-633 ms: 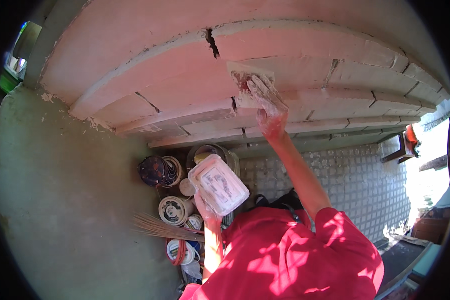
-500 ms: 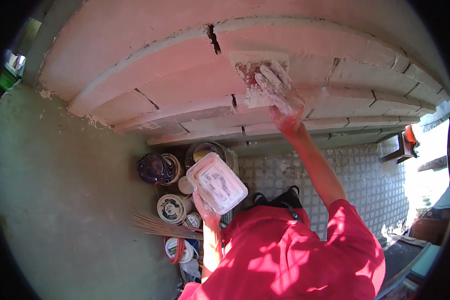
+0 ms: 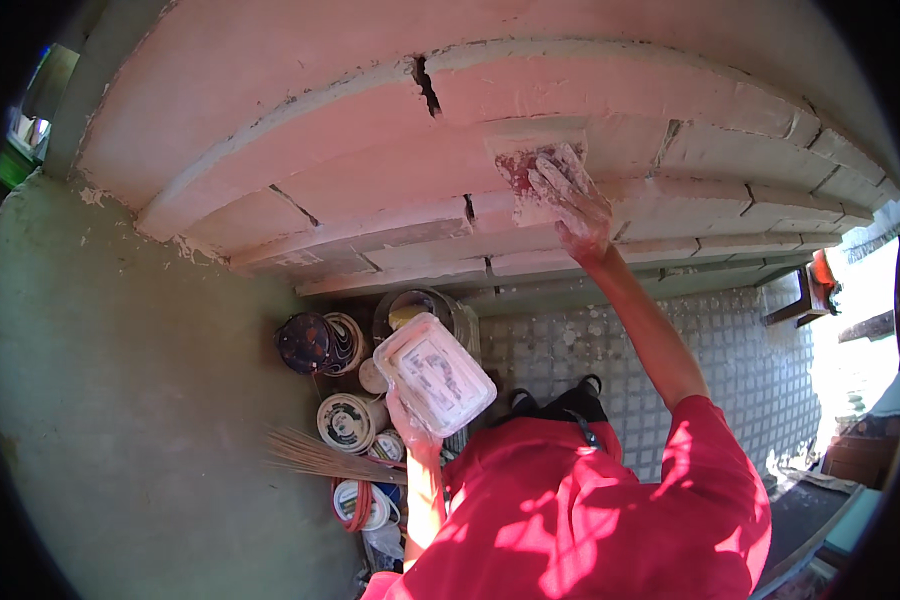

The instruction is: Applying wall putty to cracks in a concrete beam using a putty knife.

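Observation:
My right hand (image 3: 573, 203), caked in white filler, is closed on a wide putty spreader (image 3: 516, 172) with fingers pressed along its back. The spreader lies flat against the wall (image 3: 370, 150), on the face between two protruding ledges. Its blade is smeared with white and reddish paste. My left hand (image 3: 410, 425) grips a shallow rectangular white plastic tub (image 3: 436, 374) by its near left edge, in front of my body. The tub is coated with filler; whether paste lies inside is hidden. Dark cracks (image 3: 426, 85) run between the wall's blocks.
Several paint buckets (image 3: 347, 422), a large round bin (image 3: 460, 322), and a bundle of thin sticks (image 3: 320, 457) crowd the floor at left below the wall. A tiled floor (image 3: 710, 340) stretches right, toward a wooden stool (image 3: 798, 300). A plain greenish wall (image 3: 160, 400) borders the left.
My right hand and the spreader have slid slightly right and down along the wall. The tub in my left hand has barely shifted.

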